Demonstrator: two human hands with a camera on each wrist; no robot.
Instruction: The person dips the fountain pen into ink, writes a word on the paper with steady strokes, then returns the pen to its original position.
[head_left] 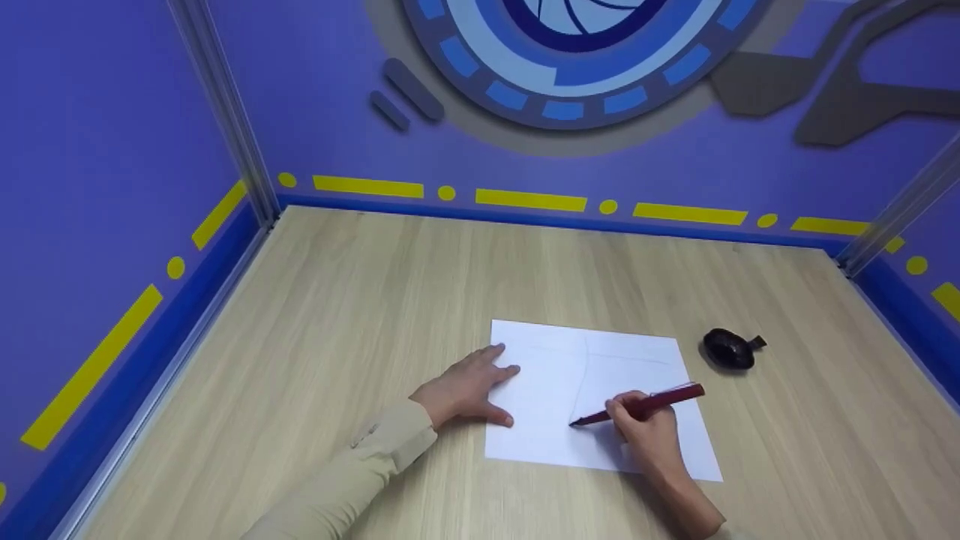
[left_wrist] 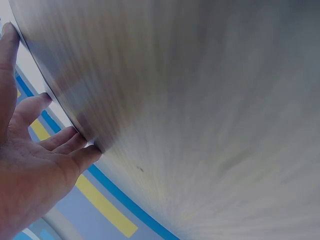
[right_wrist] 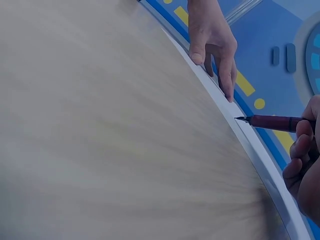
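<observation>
A white sheet of paper (head_left: 540, 442) lies on the wooden table, with thin pen lines across its upper part and one long line running down its middle. My right hand (head_left: 651, 435) grips a dark red fountain pen (head_left: 679, 394), its nib right at the lower end of that long line. In the right wrist view the metal nib of the fountain pen (right_wrist: 272, 122) shows at the paper's surface. My left hand (head_left: 469, 386) rests at the paper's left edge, fingers spread, with fingertips and thumb on the sheet. The left wrist view shows the left hand (left_wrist: 45, 160) from the palm side.
A small black dish with a short handle (head_left: 729, 349) sits right of the paper; its contents are too dark to make out. Blue walls (head_left: 330, 135) with yellow dashes border the wooden table (head_left: 360, 285) at the back and sides.
</observation>
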